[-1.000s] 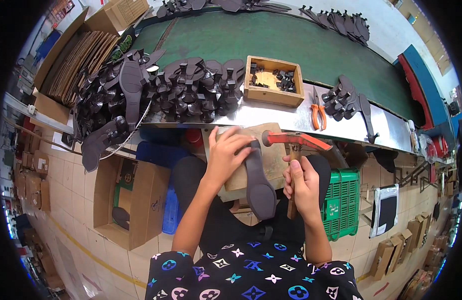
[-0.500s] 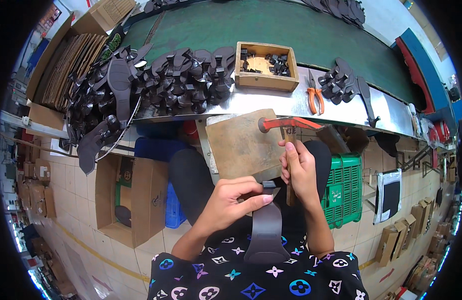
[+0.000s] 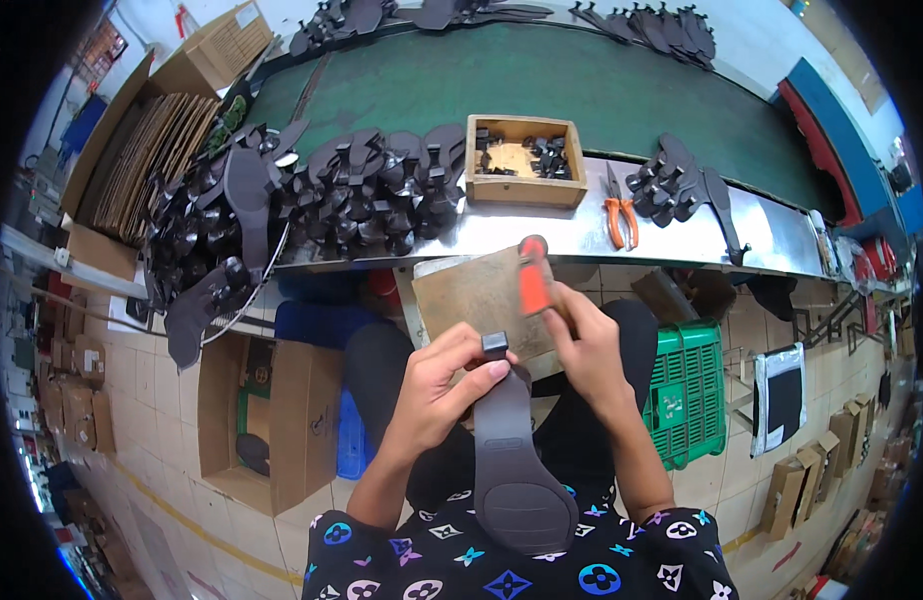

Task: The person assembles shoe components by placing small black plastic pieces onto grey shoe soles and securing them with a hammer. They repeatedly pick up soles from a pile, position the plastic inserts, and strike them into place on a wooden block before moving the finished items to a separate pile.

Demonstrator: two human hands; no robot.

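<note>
My left hand (image 3: 444,385) grips a dark high-heeled shoe sole (image 3: 522,490) near its heel. The heel tip (image 3: 495,344) points up beside my thumb, and the forepart hangs toward my lap. In my right hand (image 3: 586,345) is a hammer (image 3: 534,280) with a red head, raised just right of the heel and apart from it; its handle is mostly hidden by my fingers. Beyond both hands lies a worn tan board (image 3: 462,300). A wooden box (image 3: 527,190) on the bench holds small black heel tips (image 3: 552,160).
Orange-handled pliers (image 3: 620,220) lie right of the box, near several heeled soles (image 3: 672,180). Heaped soles (image 3: 372,190) fill the bench's left, some in a basket. A green conveyor belt (image 3: 402,80) runs behind. A cardboard box (image 3: 302,430) and green crate (image 3: 687,400) flank my legs.
The sole has tilted, showing more of its underside, and its heel has shifted left and up. The hammer has turned in my right hand and its head now points away from me.
</note>
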